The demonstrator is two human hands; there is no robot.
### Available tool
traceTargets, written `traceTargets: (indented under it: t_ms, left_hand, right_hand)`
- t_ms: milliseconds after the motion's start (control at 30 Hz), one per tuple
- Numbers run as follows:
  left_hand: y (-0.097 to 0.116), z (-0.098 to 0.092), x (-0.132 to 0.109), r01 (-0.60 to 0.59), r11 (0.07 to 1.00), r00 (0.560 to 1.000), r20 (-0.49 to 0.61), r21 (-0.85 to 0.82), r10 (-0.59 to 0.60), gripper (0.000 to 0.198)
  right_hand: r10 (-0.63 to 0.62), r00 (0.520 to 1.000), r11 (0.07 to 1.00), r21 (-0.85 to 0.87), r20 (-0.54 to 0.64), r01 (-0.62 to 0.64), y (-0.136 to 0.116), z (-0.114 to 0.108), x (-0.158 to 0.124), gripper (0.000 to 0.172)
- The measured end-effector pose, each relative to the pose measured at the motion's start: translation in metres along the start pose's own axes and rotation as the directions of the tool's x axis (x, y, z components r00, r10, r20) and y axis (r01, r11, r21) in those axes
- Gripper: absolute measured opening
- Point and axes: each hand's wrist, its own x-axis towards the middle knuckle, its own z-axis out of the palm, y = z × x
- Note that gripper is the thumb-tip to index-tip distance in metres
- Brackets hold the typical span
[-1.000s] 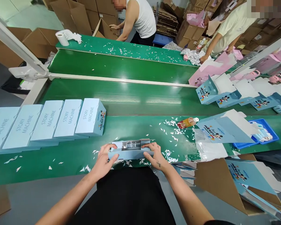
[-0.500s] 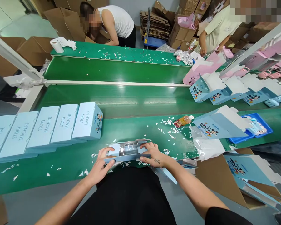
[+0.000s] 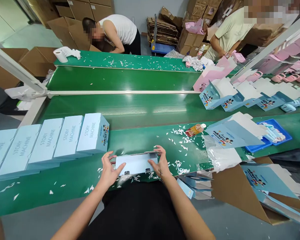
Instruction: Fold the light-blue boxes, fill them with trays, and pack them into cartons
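Left of left hand [image 3: 108, 171]: row of boxes [image 3: 90, 135], obstructing. Ahead-right of right hand [image 3: 162, 165]: bottle [image 3: 195, 130], obstructing. Ahead of both hands: open passage across belt [image 3: 140, 115] to rail [image 3: 125, 92].

Long green worktop [image 3: 130, 140]: runs across the room, with a glossy green strip [image 3: 130, 118] behind it.
Pale grey wall [image 3: 145, 8]: plain, with brown cardboard cartons [image 3: 101, 13] stacked to its left.
Smooth grey floor [image 3: 27, 226]: shows below the worktop's near edge — paler and greenish at upper left.
Slanted white metal posts [image 3: 15, 65]: one each side; a white rail [image 3: 130, 92] crosses from the left one.
Blue flat trolley [image 3: 162, 48]: near the wall, by flattened brown cardboard [image 3: 162, 31].
Light: bright — pale streaks reflected in the strip.
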Motion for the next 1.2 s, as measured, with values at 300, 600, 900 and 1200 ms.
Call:
traceTargets:
  t_ms: [300,600,900,1200]
  left_hand:
    - [0.001,-0.05,0.013,-0.511,0.849,0.786,0.474,0.134,0.398,0.043]
    - [0.03,-0.051,0.005,-0.648,0.665,0.691,0.654,0.37,0.309,0.067]
    - [0.022,-0.036,0.004,-0.746,0.427,0.664,0.619,0.512,0.419,0.058]
    - [0.02,-0.037,0.008,-0.754,0.404,0.656,0.601,0.517,0.456,0.057]
  right_hand:
    - [-0.131,0.969,0.991,0.046,0.21,0.124,0.013,-0.043,-0.001,0.038]
    - [-0.164,0.889,0.851,-0.395,0.428,0.347,-0.026,-0.062,-0.001,0.045]
    - [-0.564,0.749,0.68,-0.319,0.348,0.66,-0.029,-0.04,-0.015,0.017]
    - [-0.524,0.815,0.771,-0.269,0.247,0.577,-0.082,-0.003,-0.019,0.008]
